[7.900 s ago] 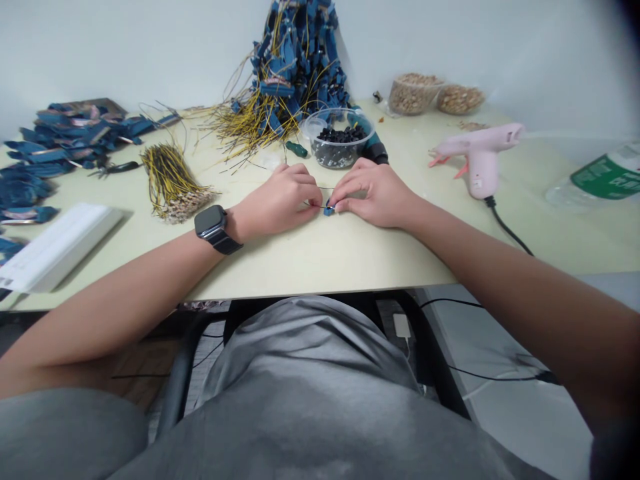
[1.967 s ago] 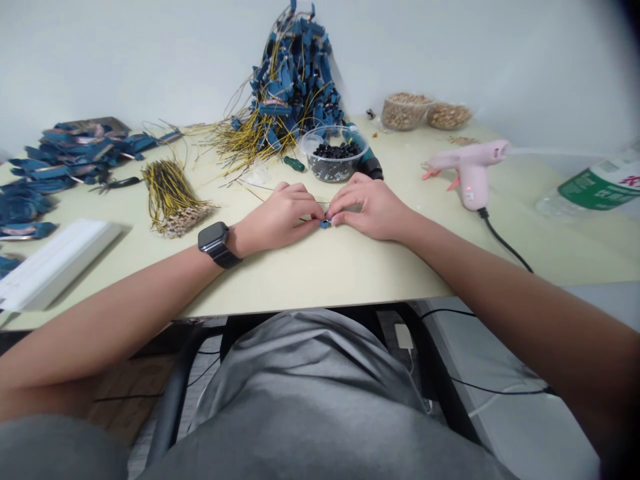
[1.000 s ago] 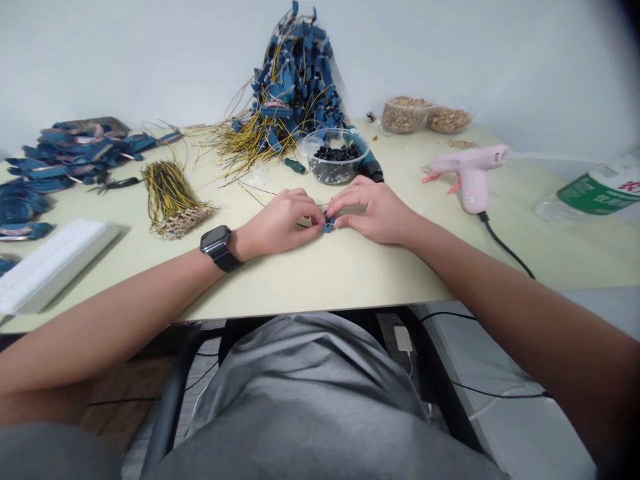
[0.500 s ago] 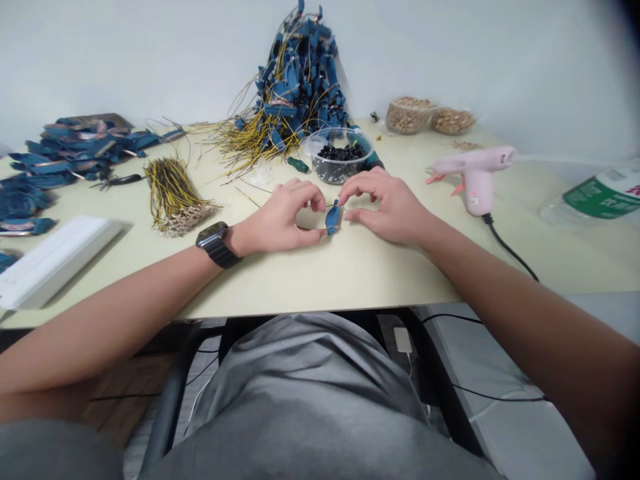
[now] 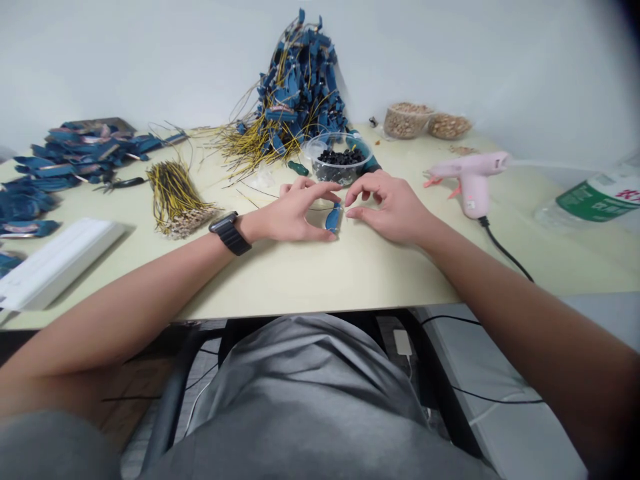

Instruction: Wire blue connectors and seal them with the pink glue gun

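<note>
A small blue strip-like piece [image 5: 333,218] stands lengthwise between the thumb and fingers of my left hand [image 5: 293,213], over the near middle of the table. Thin wire shows behind that hand, and whether it joins the piece is hard to see. Just right of the piece is my right hand [image 5: 387,207], its fingers curled. A narrow gap parts its thumb and index fingertip, with nothing visible between them. Beyond both hands sits a clear round tub [image 5: 340,175] of small black parts, beside a dark green screwdriver-like handle [image 5: 299,168].
Blue pieces with yellow and black wires form a tall heap [image 5: 300,87] at the wall. Leftward lie a wire bundle [image 5: 177,200], pliers [image 5: 120,182], more blue pieces [image 5: 75,150] and a white box [image 5: 60,263]. A pink glue gun [image 5: 473,177] and a bottle [image 5: 595,197] are right.
My left hand has shifted slightly right, its index finger stretching further over the blue piece. My right index fingertip has drawn back from the piece's top end.
</note>
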A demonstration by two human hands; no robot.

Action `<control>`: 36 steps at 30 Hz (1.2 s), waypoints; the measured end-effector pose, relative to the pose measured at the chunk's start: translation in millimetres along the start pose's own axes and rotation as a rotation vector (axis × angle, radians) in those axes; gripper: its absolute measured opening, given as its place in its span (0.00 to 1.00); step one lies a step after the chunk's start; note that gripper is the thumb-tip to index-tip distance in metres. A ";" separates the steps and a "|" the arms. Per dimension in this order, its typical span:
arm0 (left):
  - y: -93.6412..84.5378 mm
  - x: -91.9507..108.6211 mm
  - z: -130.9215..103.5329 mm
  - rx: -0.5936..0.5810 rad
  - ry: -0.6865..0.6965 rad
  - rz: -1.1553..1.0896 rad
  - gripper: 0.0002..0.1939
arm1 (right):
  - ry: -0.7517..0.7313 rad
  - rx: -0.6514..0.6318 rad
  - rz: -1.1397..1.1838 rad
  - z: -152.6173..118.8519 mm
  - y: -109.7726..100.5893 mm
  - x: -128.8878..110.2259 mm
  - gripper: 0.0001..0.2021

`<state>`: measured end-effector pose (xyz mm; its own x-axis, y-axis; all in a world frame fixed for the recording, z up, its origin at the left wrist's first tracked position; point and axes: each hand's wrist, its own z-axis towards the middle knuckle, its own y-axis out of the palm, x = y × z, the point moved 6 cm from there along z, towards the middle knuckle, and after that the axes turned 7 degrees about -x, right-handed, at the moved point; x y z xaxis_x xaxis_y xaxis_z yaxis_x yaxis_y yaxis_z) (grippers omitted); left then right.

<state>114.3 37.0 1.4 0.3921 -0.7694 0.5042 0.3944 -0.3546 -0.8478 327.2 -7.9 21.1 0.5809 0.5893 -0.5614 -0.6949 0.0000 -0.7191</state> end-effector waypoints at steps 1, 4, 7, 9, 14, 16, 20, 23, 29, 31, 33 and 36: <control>-0.2 -0.7 -0.2 0.006 -0.012 -0.001 0.52 | 0.015 -0.004 0.004 -0.3 -0.3 0.6 0.03; -0.3 1.2 -1.7 0.023 -0.057 0.001 0.50 | 0.053 -0.041 0.029 -2.7 -1.2 1.0 0.04; 0.5 8.9 -4.7 0.051 -0.083 0.029 0.45 | 0.056 -0.125 0.048 -5.9 0.1 -1.7 0.06; 1.0 14.7 -7.1 0.083 -0.092 0.063 0.40 | 0.065 -0.175 0.054 -7.5 1.3 -2.5 0.08; 4.3 23.4 -10.9 0.120 -0.110 0.107 0.30 | 0.074 -0.257 0.073 -8.0 5.6 -2.8 0.08; 5.6 25.0 -11.4 0.125 -0.112 0.112 0.28 | 0.077 -0.285 0.092 -7.9 7.5 -3.4 0.08; 7.1 26.5 -12.0 0.139 -0.131 0.136 0.26 | 0.077 -0.301 0.100 -7.6 9.2 -6.1 0.08; 7.9 27.1 -12.3 0.137 -0.132 0.141 0.26 | 0.080 -0.303 0.108 -7.3 9.8 -6.5 0.08; 8.2 26.3 -12.9 0.149 -0.121 0.133 0.25 | 0.082 -0.314 0.114 -7.1 11.0 -4.5 0.08; 8.6 26.3 -13.0 0.154 -0.116 0.128 0.25 | 0.085 -0.323 0.118 -7.0 11.4 -4.5 0.09; 8.4 27.0 -13.2 0.157 -0.114 0.124 0.24 | 0.092 -0.328 0.121 -6.7 11.5 -4.7 0.09; 8.1 28.8 -13.5 0.133 -0.129 0.109 0.23 | 0.097 -0.341 0.122 -5.9 11.3 -5.9 0.09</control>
<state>117.5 4.8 6.8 0.5386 -0.7219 0.4345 0.4462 -0.1930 -0.8739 318.4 -16.1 13.9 0.5513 0.4896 -0.6756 -0.5899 -0.3438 -0.7306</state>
